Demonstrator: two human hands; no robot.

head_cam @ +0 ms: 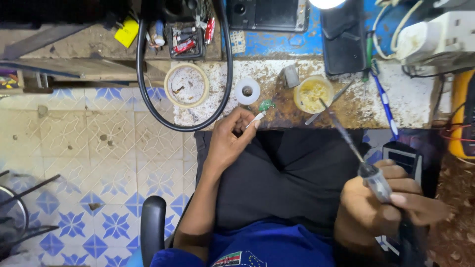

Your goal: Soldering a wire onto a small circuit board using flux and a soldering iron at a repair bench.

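The left hand (pixel 232 138) is pinched closed, thumb and fingertips grasping a thin white stick (pixel 256 118) whose far end meets a small green piece (pixel 266 105) at the front edge of the worktop (pixel 410 99). The right hand (pixel 386 202) is clenched around the handle of a soldering iron (pixel 354 153), its dark shaft pointing up toward a small yellow tub (pixel 312 94) holding pale yellowish paste. Left of it stand a white spool (pixel 247 91) and a round tape roll (pixel 186 85), bits of debris inside its ring.
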